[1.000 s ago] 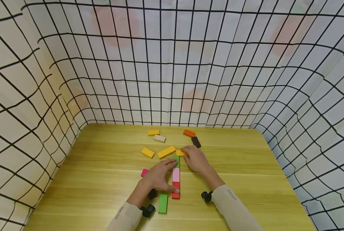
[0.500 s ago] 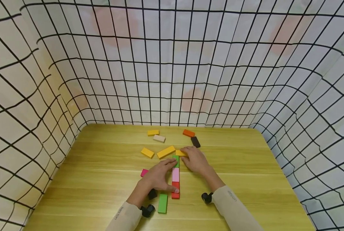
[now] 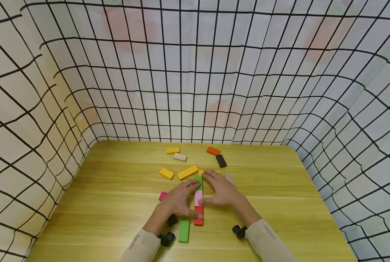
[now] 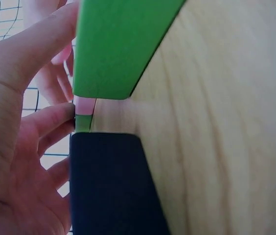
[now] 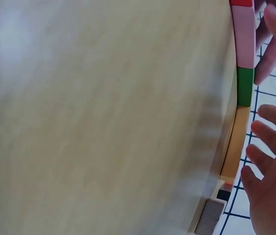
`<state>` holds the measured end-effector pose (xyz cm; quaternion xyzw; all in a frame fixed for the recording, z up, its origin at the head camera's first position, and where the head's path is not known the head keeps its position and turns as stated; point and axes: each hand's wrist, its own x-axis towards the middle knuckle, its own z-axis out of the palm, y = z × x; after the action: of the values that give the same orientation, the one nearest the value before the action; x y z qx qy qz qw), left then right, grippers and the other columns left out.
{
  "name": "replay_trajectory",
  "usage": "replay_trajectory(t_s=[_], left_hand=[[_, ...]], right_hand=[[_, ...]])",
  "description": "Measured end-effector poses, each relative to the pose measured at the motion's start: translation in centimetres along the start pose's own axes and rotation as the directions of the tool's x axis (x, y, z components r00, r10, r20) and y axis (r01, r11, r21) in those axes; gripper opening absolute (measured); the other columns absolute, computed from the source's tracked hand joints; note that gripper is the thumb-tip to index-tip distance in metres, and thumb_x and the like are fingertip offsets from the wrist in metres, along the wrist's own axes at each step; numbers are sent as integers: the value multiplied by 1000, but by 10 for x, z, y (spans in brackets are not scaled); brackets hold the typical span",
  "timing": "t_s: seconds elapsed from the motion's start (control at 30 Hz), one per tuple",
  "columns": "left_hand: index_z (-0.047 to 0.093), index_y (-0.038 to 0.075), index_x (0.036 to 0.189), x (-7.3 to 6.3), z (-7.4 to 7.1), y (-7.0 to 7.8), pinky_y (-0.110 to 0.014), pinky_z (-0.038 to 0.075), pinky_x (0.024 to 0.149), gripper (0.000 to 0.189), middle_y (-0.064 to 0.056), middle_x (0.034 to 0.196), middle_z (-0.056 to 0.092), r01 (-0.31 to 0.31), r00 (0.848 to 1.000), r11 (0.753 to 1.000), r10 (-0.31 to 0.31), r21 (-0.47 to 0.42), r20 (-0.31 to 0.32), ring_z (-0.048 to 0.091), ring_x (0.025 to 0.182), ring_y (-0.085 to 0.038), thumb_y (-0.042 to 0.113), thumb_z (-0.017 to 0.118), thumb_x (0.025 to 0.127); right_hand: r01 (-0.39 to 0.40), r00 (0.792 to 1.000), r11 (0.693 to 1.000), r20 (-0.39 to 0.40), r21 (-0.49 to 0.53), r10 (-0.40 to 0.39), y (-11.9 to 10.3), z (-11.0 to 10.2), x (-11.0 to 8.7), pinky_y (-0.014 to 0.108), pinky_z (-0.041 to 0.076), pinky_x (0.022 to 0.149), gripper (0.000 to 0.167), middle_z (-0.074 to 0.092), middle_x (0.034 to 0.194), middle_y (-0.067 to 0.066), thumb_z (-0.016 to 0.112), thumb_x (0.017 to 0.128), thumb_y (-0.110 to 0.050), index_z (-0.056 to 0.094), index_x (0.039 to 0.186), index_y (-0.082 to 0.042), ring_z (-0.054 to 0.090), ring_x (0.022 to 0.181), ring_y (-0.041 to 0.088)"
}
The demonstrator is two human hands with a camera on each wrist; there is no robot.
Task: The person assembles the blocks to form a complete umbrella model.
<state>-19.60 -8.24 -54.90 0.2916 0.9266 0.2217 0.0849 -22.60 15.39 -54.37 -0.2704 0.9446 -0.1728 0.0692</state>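
A straight row of flat blocks runs away from me: red [image 3: 198, 221], pink [image 3: 198, 196] and green [image 3: 199, 180]. At its far end a yellow block [image 5: 235, 147] extends rightward, mostly covered in the head view. My left hand [image 3: 179, 201] spreads along the row's left side, with its fingertips at the green block and its thumb on the red one. To the right of the row, my right hand [image 3: 222, 189] has its fingers spread and grips nothing. Its thumb tip overlaps the pink block; whether it touches is unclear.
Loose yellow [image 3: 187, 172], beige [image 3: 180, 157], orange [image 3: 213, 150] and dark brown [image 3: 221, 161] blocks lie beyond the row. Another beige block [image 3: 229, 178] is behind my right hand. Green [image 3: 183, 231], black [image 3: 172, 219] and magenta [image 3: 163, 196] blocks lie left. Black mesh surrounds the wooden table [image 3: 280, 211].
My right hand has released the yellow block, spread its fingers and drawn back slightly toward me. A beige block now shows behind it. The left hand stays put.
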Motion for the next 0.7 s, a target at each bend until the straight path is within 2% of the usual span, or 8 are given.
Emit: replay_trajectory(t_s=[0.27, 0.7], left_hand=[[40, 17, 160, -1, -1, 1, -50, 42, 118, 112, 0, 166, 36, -5, 1000, 1000, 5, -1, -8, 36, 153, -25, 67, 84, 70], [42, 20, 159, -3, 0, 1, -48, 43, 118, 109, 3, 164, 38, 2, 1000, 1000, -3, -25, -18, 38, 151, -23, 67, 85, 70]], right_hand=[[42, 998, 999, 43, -25, -40, -1, 3, -4, 67, 28, 120, 121, 18, 173, 3, 69, 70, -86, 29, 165, -20, 14, 160, 35], [52, 998, 999, 35, -10, -51, -1, 7, -4, 67, 27, 121, 113, 21, 173, 2, 68, 72, -85, 35, 162, -26, 14, 161, 33]])
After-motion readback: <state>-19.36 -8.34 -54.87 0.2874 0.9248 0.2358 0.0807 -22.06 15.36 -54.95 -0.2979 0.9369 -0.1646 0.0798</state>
